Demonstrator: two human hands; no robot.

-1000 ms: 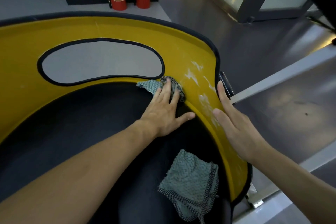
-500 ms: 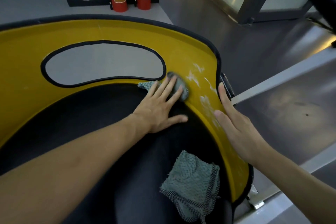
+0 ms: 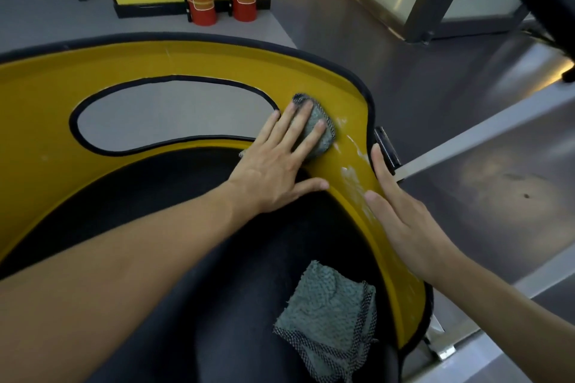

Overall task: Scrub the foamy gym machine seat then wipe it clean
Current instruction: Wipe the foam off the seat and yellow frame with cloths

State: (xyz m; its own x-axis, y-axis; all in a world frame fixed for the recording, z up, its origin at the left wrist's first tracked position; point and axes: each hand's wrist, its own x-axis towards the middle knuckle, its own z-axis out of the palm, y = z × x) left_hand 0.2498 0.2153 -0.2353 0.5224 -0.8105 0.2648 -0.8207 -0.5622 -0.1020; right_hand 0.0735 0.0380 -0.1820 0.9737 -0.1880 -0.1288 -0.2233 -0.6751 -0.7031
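Now the left hand [image 3: 280, 165] presses a small grey-green woven scrubbing pad [image 3: 322, 130] flat on the curved yellow plastic shell of the gym machine seat [image 3: 186, 62]. Its fingers [image 3: 289, 130] are straight and spread apart, not curled round the pad. The white foam streaks [image 3: 351, 174] lie just to the right of these fingers and run along the yellow band toward the person, between the two hands. The right hand [image 3: 401, 221] rests flat on the outer edge of the shell with straight fingers, touching the lower foam. The left hand carries the pad, so the scrubbing probably must go rightward and down the band. A second grey-green towel [image 3: 326, 314] lies on the black seat cushion [image 3: 186, 227].
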